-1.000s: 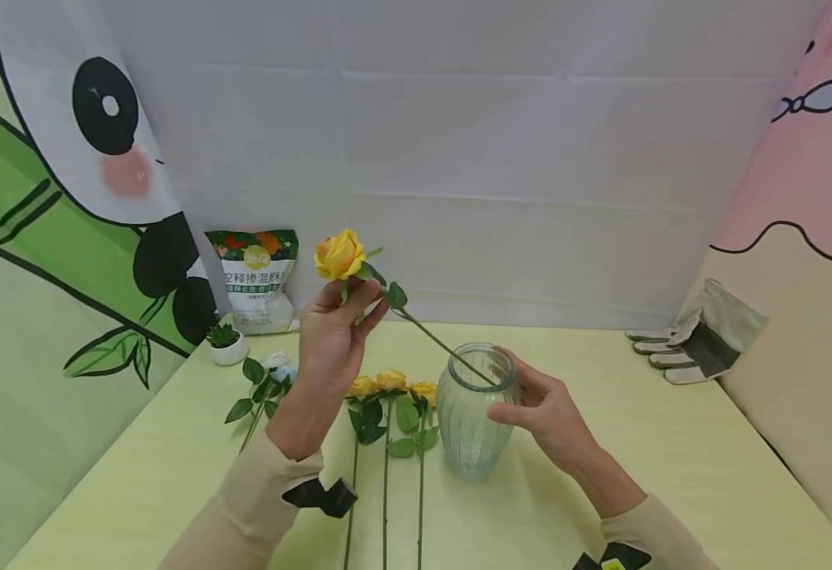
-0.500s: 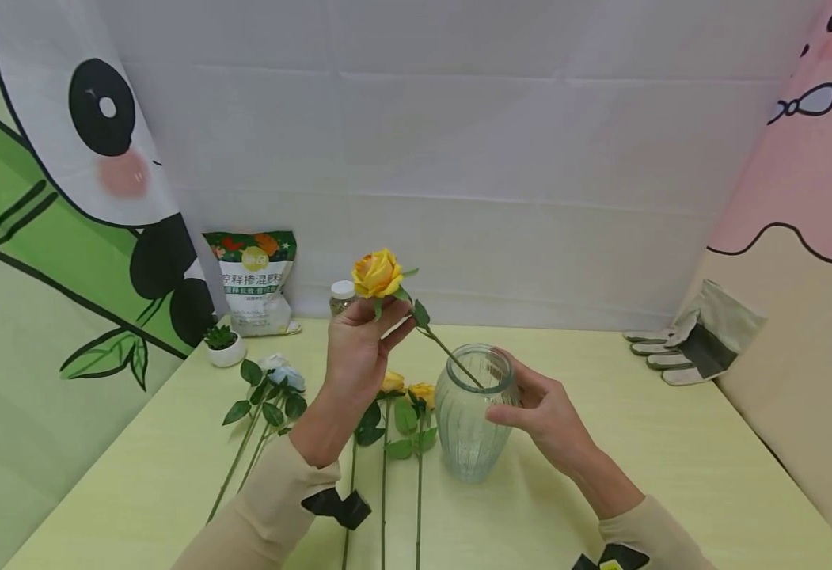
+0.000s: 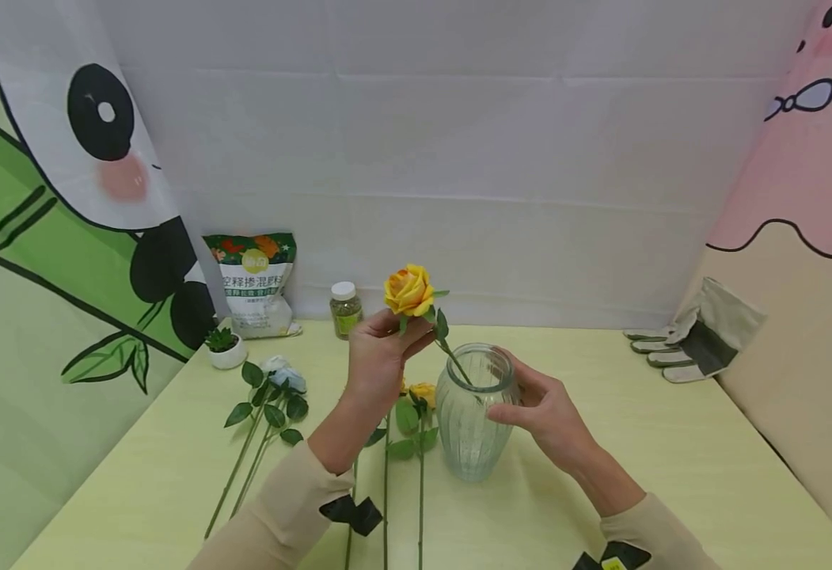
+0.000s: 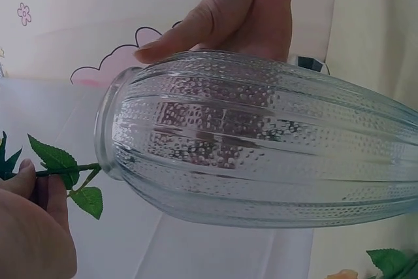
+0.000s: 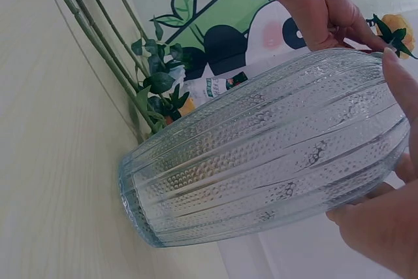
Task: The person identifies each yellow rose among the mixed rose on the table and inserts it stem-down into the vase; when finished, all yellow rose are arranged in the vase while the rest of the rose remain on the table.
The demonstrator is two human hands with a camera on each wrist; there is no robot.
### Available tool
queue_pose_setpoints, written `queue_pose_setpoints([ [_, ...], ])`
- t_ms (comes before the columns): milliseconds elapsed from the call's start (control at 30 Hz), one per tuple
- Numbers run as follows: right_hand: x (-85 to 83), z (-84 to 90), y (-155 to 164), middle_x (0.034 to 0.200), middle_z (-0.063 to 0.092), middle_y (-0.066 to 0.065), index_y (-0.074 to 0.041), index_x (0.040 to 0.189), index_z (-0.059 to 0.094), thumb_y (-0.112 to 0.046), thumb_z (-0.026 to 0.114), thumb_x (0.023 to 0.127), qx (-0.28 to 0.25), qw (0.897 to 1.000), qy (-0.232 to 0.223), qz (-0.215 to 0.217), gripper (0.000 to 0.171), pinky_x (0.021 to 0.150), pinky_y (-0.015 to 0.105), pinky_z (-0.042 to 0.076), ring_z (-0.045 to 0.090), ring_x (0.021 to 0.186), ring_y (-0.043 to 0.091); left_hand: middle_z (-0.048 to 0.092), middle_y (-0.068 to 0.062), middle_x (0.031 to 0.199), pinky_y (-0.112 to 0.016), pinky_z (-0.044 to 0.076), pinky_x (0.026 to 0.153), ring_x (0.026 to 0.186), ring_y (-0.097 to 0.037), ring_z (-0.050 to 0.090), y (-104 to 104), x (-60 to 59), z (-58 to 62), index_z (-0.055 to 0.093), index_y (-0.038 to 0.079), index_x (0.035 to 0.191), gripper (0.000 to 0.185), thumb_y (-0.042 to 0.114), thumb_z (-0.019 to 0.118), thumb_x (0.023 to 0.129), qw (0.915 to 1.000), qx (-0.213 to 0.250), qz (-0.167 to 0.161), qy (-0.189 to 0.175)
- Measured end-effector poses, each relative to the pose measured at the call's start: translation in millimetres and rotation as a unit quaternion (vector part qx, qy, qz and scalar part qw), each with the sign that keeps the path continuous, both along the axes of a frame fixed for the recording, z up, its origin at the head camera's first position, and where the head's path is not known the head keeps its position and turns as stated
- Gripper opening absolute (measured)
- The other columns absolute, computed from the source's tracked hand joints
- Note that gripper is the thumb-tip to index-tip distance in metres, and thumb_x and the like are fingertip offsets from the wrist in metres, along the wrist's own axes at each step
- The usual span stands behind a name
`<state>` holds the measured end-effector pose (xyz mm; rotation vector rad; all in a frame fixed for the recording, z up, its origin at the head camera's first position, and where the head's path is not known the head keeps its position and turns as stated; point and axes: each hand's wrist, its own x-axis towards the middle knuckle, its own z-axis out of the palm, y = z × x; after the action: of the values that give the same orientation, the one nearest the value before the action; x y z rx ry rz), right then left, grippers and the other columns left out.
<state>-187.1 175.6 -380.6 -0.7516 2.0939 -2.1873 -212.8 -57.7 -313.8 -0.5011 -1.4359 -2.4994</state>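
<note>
Cartoon backdrops, a panda at the left of the frame and a pink figure at upper right, enclose a pale green table (image 3: 672, 467).

Ribbed glass vase (image 3: 474, 412): upright, centre of the head view, mouth upward. Contents: only the lower end of one stem.

Right hand (image 3: 547, 418): to the right of the vase, fingers and thumb curled round its upper body below the rim.

Left hand (image 3: 380, 360): just left of and above the vase mouth, pinching the stem close under the bloom; the nearer hand to the flower.

Yellow rose (image 3: 409, 289): bloom above the left hand, long axis slanting down and to the right, stem tip inside the vase mouth.

Loose roses (image 3: 416, 412): lying on the table left of the vase, stems toward the lower edge of the frame.

Fertiliser bag (image 3: 253, 281), small jar (image 3: 345, 309), potted succulent (image 3: 224, 346): rear left. Work gloves (image 3: 700, 332): right.
</note>
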Motion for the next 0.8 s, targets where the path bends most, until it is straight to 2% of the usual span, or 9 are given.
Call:
queue_pose_setpoints([
  [100,0.0,-0.6,0.2,0.157,0.037,0.011,-0.005,0.155,0.035,-0.004,0.079,0.086,0.0,1.0,-0.001,0.003,0.082,0.104,0.032,0.047,0.039,0.141,0.035,0.068,-0.01,0.108,-0.044,0.058,0.089,0.093,-0.02,0.072,3.6,-1.4,-3.4,0.075,0.001,0.109,0.027,-0.015,0.064,0.09,0.9998,-0.02,0.008,0.003],
  [233,-0.7,-0.5,0.7,0.158,0.036,0.01,-0.006,0.155,0.036,-0.004,0.079,0.086,-0.003,1.0,0.001,0.006,0.081,0.106,0.034,0.046,0.038,0.141,0.033,0.069,-0.009,0.107,-0.043,0.058,0.09,0.094,-0.019,0.071,7.6,-3.1,-3.6,0.068,-0.01,0.119,0.029,-0.012,0.065,0.091,0.9987,-0.046,0.016,0.014],
  [367,-1.8,0.0,1.3,0.159,0.035,0.009,-0.007,0.155,0.037,-0.005,0.079,0.086,-0.003,1.0,0.003,0.009,0.08,0.109,0.036,0.043,0.036,0.143,0.029,0.069,-0.008,0.108,-0.043,0.058,0.089,0.098,-0.018,0.07,10.7,-4.0,-2.0,0.065,-0.013,0.121,0.03,-0.012,0.065,0.091,0.998,-0.054,0.021,0.025],
  [567,-1.3,0.8,1.5,0.159,0.034,0.008,-0.006,0.154,0.038,-0.008,0.08,0.086,-0.002,1.0,0.001,0.005,0.081,0.11,0.035,0.041,0.035,0.143,0.029,0.069,-0.011,0.111,-0.041,0.058,0.088,0.098,-0.018,0.071,15.1,-2.4,-3.5,0.062,-0.015,0.124,0.033,-0.011,0.065,0.092,0.9972,-0.07,0.003,0.025],
  [800,-0.1,1.5,1.5,0.16,0.032,0.008,-0.004,0.154,0.037,-0.008,0.079,0.087,-0.004,1.0,0.004,0.01,0.08,0.108,0.028,0.042,0.032,0.145,0.03,0.071,-0.014,0.11,-0.042,0.058,0.088,0.093,-0.017,0.073,18.6,-3.1,-8.9,0.063,-0.015,0.123,0.033,-0.012,0.066,0.09,0.997,-0.074,-0.011,0.015],
])
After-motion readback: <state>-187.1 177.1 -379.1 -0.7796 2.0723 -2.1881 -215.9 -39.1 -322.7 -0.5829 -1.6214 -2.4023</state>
